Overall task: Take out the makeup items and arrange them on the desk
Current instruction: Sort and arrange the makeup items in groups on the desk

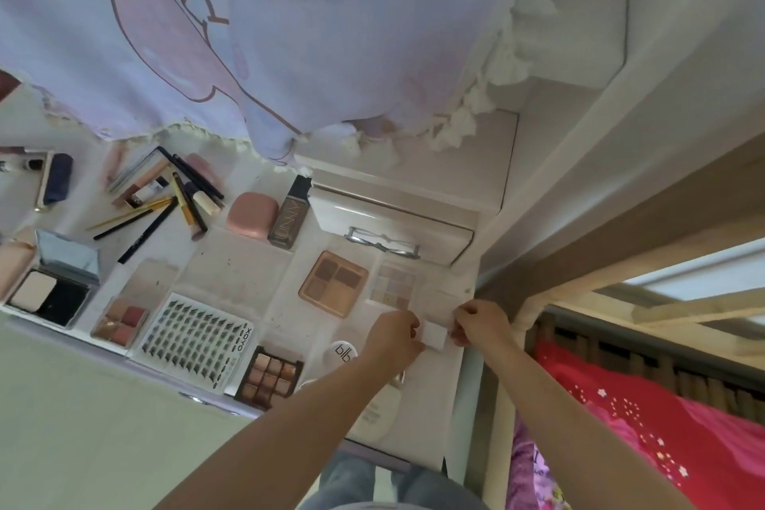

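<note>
White box (433,335) is pinched betw. left hand (393,337) & right hand (476,323), close together; should be set flat beside palette (333,282) w/o overlap.

Our white bench (244,261), crowded with makeup.
We see palettes (333,284), pencils (147,230), a lash tray (194,344) and a pink case (251,214) lying on it.

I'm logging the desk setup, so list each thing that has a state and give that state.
Small white box: pinched between left hand and right hand.
Powder compact: open, mirror lid up.
Drawer: pulled out.
Pink case: closed.
Foundation bottle: lying flat, capped.
Brown eyeshadow palette: lying flat.
</note>
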### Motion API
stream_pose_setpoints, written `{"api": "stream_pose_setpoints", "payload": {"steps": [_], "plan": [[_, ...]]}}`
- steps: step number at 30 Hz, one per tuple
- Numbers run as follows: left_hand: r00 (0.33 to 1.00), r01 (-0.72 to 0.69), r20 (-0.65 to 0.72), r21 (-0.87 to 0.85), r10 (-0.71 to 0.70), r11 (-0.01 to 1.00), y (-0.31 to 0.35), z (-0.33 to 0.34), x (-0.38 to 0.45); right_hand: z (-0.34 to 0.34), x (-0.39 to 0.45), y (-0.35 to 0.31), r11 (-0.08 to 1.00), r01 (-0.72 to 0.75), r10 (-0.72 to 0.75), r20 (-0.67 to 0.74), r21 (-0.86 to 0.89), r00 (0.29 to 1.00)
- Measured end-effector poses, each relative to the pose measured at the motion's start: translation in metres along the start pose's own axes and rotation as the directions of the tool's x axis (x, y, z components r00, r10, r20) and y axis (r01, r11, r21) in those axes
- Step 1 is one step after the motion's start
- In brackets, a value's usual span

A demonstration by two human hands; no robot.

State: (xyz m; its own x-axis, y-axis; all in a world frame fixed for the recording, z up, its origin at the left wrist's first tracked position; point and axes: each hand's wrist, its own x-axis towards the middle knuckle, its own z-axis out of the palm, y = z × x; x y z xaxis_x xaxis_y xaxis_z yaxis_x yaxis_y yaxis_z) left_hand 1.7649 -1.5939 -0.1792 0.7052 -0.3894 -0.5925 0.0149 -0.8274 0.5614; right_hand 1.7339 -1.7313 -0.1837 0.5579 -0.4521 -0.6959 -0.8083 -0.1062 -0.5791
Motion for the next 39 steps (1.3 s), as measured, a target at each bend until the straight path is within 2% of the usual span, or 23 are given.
{"api": "stream_pose_setpoints", "payload": {"steps": [4,7,9,11,13,18,22,25,30,34,39], "plan": [[1.000,-0.018,0.024,0.085,0.016,0.996,-0.007,-0.002,-0.001,-0.003,0.002,0.001,0.995,0.029,-0.030,-0.007,-0.100,1.000],[0.999,-0.035,-0.022,0.093,0.037,0.995,-0.016,-0.010,-0.006,-0.004,-0.002,0.001,0.940,0.174,-0.207,-0.085,-0.293,0.975],[0.995,-0.050,-0.084,0.102,0.059,0.994,-0.026,-0.016,-0.012,-0.001,-0.007,-0.002,0.816,0.362,-0.422,-0.037,-0.450,0.906],[0.985,-0.073,-0.150,0.111,0.090,0.991,-0.037,-0.022,-0.018,0.010,-0.007,-0.009,0.581,0.557,-0.583,0.174,-0.593,0.794],[0.974,-0.090,-0.198,0.110,0.111,0.990,-0.048,-0.027,-0.025,0.024,-0.003,-0.019,0.468,0.643,-0.604,0.312,-0.606,0.733],[0.961,-0.068,-0.259,0.123,0.098,0.990,-0.064,-0.029,-0.044,0.049,0.010,-0.037,0.300,0.622,-0.538,0.411,-0.723,0.736],[0.987,-0.055,-0.132,0.230,0.088,0.972,-0.068,-0.014,-0.056,0.045,0.013,-0.040,0.285,0.633,-0.535,0.428,-0.720,0.728],[0.999,-0.043,0.000,0.295,0.045,0.955,-0.064,-0.003,-0.062,0.040,0.004,-0.037,0.340,0.662,-0.530,0.446,-0.667,0.722],[0.991,-0.131,0.052,0.351,0.120,0.927,-0.059,-0.006,-0.065,0.028,-0.020,-0.028,0.458,0.716,-0.558,0.456,-0.528,0.693],[0.985,-0.170,0.071,0.444,0.155,0.880,-0.057,-0.010,-0.068,0.018,-0.036,-0.024,0.463,0.747,-0.600,0.452,-0.477,0.660],[0.986,-0.162,0.098,0.440,0.132,0.883,-0.066,-0.007,-0.073,0.007,-0.046,-0.016,0.493,0.733,-0.606,0.419,-0.468,0.676]]}}
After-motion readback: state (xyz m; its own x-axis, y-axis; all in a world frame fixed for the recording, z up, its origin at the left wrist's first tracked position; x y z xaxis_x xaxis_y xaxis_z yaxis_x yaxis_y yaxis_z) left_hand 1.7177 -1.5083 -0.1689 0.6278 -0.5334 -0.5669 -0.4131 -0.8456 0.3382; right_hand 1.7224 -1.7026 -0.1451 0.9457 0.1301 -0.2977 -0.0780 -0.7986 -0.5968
